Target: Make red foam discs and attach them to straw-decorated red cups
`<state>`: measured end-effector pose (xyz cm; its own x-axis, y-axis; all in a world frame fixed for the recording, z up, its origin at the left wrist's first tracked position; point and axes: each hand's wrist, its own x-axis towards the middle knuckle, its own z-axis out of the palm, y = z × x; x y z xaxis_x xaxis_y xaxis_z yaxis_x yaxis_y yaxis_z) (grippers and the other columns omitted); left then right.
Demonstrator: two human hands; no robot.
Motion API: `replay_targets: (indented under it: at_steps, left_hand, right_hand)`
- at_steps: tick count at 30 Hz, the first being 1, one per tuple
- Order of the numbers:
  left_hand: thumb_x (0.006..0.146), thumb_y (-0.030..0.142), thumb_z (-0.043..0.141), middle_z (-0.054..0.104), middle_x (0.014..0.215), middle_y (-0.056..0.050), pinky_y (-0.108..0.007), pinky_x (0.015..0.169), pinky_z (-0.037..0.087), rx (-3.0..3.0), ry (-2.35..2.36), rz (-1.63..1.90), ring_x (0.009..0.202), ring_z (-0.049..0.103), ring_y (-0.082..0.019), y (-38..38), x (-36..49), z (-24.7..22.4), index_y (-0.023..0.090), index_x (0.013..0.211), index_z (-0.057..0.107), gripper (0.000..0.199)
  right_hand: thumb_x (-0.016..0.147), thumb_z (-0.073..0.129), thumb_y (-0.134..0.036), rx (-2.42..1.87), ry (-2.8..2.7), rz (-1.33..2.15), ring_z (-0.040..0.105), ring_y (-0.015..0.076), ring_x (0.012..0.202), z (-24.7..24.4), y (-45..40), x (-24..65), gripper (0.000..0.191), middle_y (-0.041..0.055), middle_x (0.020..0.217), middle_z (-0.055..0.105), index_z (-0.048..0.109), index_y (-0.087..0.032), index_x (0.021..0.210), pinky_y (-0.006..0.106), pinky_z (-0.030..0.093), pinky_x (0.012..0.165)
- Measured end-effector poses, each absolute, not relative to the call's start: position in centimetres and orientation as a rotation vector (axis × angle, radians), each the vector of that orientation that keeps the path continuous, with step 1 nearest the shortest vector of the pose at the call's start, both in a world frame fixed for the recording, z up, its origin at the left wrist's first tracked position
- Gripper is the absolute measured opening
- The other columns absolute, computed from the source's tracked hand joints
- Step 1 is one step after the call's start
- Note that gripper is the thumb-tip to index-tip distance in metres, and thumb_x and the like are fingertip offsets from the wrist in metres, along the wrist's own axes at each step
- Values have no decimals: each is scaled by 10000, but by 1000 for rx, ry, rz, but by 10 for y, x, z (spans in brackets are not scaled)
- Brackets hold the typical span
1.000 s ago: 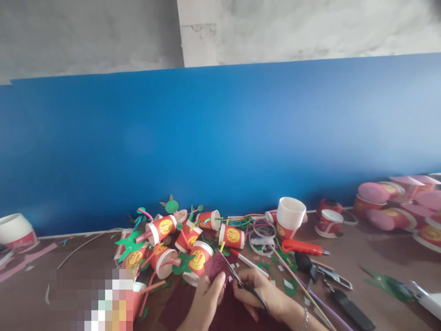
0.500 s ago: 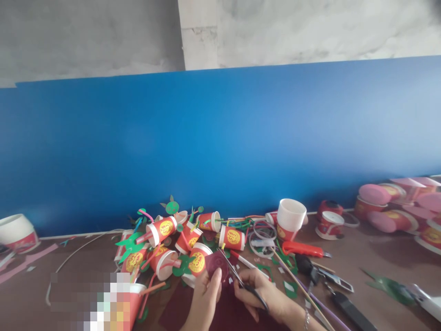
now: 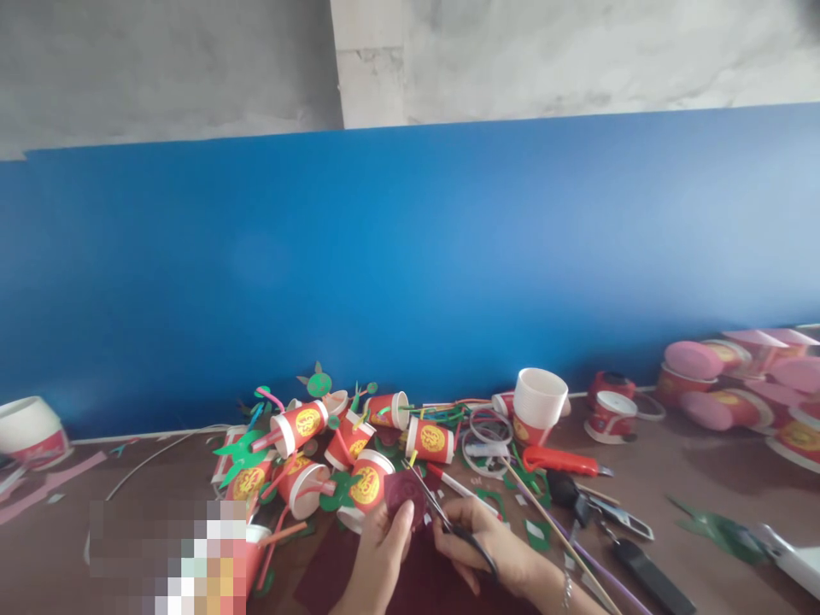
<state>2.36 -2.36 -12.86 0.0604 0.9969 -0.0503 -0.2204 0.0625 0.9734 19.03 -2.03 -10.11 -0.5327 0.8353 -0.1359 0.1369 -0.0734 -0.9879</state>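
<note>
Between its thumb and fingers, my left hand (image 3: 383, 547) pinches a small dark red paper piece (image 3: 405, 497) with a round outline on it. My right hand (image 3: 477, 542) is closed on the black handles of a pair of scissors (image 3: 441, 516), whose blades lie along the right edge of that piece. Below both hands lies a larger dark red sheet (image 3: 333, 568). Just beyond my left hand, red and white paper cups (image 3: 367, 487) lie in a pile with green paper shapes and straws.
Stacked white cups (image 3: 540, 401), a red cutter (image 3: 564, 461), keys (image 3: 650, 574) and a green-handled tool (image 3: 723, 530) are to the right. Pink-topped cups (image 3: 695, 360) stand at far right. A blue panel (image 3: 410, 273) rises behind the table (image 3: 160, 478).
The upper corner of the small dark red piece no longer shows, and its outline is rounder. The scissors and both hands have shifted only slightly.
</note>
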Motion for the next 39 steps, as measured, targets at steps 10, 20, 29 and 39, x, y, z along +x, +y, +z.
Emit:
replay_targets:
  at_steps: [10, 20, 29, 39]
  left_hand:
    - [632, 623, 698, 459, 598, 52, -186, 524, 384, 915, 1093, 1334, 555, 454, -95, -26, 26, -129, 181, 696, 539, 474]
    - [728, 618, 609, 352, 587, 61, -201, 484, 320, 1142, 1098, 1298, 546, 348, -101, -24, 20, -131, 189, 657, 465, 459]
    - [753, 584, 598, 320, 575, 65, -200, 461, 286, 1196, 1101, 1307, 524, 298, -96, -24, 20, -130, 199, 630, 427, 439]
    - [697, 620, 636, 410, 570, 51, -219, 544, 389, 1020, 1115, 1305, 539, 401, -114, -28, 24, -126, 190, 670, 518, 447]
  right_hand:
    - [715, 680, -452, -1007, -1601, 1731, 416, 57, 323, -100, -19, 190, 344, -86, 375, 444, 505, -160, 662, 145, 258, 337]
    - [731, 673, -458, -987, -1585, 1732, 445, 61, 339, -100, -21, 189, 346, -87, 377, 444, 524, -150, 684, 138, 252, 349]
    - [749, 644, -405, -978, -1623, 1690, 441, 62, 339, -108, -18, 191, 289, -66, 412, 487, 519, -154, 684, 141, 292, 340]
    - [751, 622, -412, -1013, -1670, 1651, 418, 54, 322, -104, -19, 191, 296, -74, 394, 459, 503, -156, 661, 139, 239, 329]
